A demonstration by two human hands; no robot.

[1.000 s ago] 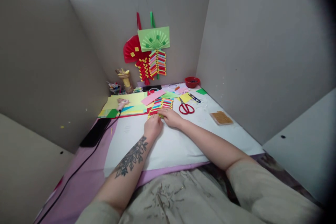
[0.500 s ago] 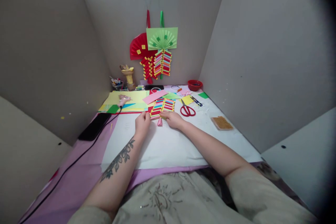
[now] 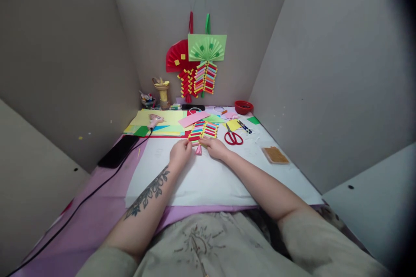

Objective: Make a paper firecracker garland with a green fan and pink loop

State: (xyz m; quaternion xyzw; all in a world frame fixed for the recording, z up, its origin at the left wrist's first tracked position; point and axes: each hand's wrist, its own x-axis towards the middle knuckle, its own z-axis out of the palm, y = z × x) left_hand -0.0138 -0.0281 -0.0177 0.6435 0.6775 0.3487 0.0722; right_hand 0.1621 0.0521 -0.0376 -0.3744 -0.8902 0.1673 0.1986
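Note:
A paper firecracker string (image 3: 208,129) lies flat on the white sheet, made of rolled tubes in red, pink, blue and white with yellow ends. From its lower end sticks out a small pink paper tassel (image 3: 198,150). My left hand (image 3: 180,152) is closed, its fingertips pinching at the lower left edge of the string. Across the lower right edge lie the fingers of my right hand (image 3: 214,147), gripping it near the tassel. Both hands hide part of the bottom tubes.
Red-handled scissors (image 3: 233,137) and cutters (image 3: 244,127) lie right of the string. A glue gun (image 3: 156,120) rests on coloured paper, its cord running left past a black phone (image 3: 117,151). Paper ornaments (image 3: 207,54) hang on the back panel. A red bowl (image 3: 243,107) stands behind.
The camera view has shifted slightly, so the background sits a little further right. My left hand has turned a little, its fingertips nearer the tassel. My right hand stays at the string.

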